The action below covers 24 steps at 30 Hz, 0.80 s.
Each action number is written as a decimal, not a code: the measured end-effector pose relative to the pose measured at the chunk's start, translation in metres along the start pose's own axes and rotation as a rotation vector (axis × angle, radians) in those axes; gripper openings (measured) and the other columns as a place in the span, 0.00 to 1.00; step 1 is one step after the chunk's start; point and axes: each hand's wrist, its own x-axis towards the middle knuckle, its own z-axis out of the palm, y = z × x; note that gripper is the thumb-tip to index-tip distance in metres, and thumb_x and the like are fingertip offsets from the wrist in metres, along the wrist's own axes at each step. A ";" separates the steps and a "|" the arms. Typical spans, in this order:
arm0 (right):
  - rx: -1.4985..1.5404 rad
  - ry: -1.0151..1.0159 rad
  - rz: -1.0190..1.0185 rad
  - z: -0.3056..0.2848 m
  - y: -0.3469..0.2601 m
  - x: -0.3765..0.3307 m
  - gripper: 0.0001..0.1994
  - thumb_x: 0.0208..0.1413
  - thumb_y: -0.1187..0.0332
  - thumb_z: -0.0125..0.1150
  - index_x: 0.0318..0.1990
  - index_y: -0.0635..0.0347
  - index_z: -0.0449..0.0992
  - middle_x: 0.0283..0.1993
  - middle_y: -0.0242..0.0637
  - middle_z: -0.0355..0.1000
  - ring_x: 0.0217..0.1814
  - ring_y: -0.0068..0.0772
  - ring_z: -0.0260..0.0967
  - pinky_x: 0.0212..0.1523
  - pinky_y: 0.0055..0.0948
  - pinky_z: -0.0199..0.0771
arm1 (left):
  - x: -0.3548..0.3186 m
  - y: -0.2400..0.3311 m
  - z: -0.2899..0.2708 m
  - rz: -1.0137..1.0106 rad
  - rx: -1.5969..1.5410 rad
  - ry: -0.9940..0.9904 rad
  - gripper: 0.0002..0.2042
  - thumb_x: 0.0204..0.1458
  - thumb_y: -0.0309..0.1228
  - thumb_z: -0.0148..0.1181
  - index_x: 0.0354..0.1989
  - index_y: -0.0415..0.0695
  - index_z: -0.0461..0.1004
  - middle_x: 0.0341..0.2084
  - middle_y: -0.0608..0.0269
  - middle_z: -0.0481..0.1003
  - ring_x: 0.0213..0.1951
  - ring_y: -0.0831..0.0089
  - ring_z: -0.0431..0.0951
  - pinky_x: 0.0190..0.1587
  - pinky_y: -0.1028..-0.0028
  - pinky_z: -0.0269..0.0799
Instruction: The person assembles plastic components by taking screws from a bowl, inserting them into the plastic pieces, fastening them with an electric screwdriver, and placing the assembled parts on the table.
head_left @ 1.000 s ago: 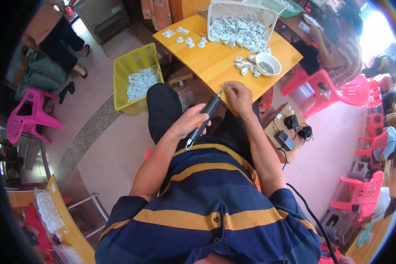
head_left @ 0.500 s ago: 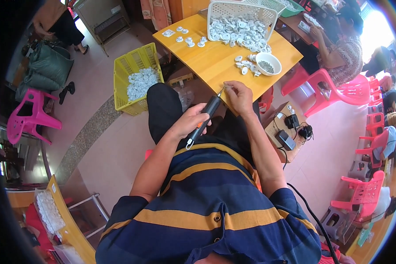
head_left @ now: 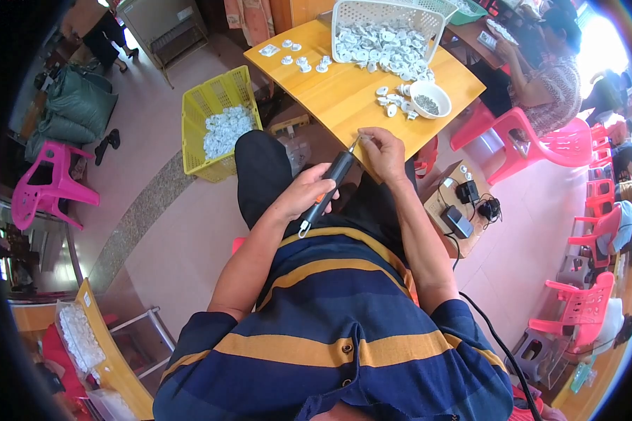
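The table (head_left: 330, 91) stretches ahead of both grips, its near edge right by the right grip (head_left: 385, 156). Ahead and to the left of the left grip (head_left: 307, 193) stands a yellow crate (head_left: 196, 98) partly filled with white pieces; well ahead of the right grip, a white basket (head_left: 390, 14) has more heaped in it and out onto the table. To the right of the right grip, a cardboard box (head_left: 469, 244) carries black adapters. Nearer, ahead and rightward of it, a white bowl (head_left: 432, 87) stands beside loose white pieces (head_left: 392, 110). The black screwdriver (head_left: 340, 168) lies slantwise in the closed left grip, tip towards the right grip, whose fingertips are narrowed; whether they pinch anything, I cannot tell.
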 end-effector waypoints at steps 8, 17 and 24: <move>0.113 -0.006 0.129 -0.001 0.001 0.002 0.08 0.58 0.73 0.67 0.45 0.60 0.85 0.35 0.38 0.82 0.33 0.23 0.77 0.39 0.24 0.77 | 0.000 0.000 0.005 -0.007 -0.120 -0.015 0.21 0.63 0.32 0.51 0.64 0.39 0.62 0.35 0.58 0.78 0.25 0.73 0.80 0.30 0.75 0.79; 0.640 -0.013 0.394 0.008 -0.009 0.021 0.12 0.63 0.74 0.63 0.52 0.64 0.81 0.42 0.29 0.80 0.39 0.17 0.74 0.42 0.19 0.74 | -0.005 0.012 -0.005 -0.046 -0.509 -0.101 0.28 0.64 0.33 0.50 0.70 0.36 0.56 0.38 0.54 0.77 0.27 0.71 0.80 0.30 0.73 0.79; -0.063 -0.023 0.067 0.019 0.010 0.053 0.11 0.64 0.71 0.63 0.51 0.62 0.80 0.35 0.33 0.80 0.35 0.21 0.75 0.37 0.24 0.75 | -0.007 0.018 -0.016 -0.036 -0.428 0.048 0.25 0.62 0.31 0.56 0.67 0.38 0.60 0.36 0.59 0.77 0.28 0.74 0.79 0.33 0.75 0.78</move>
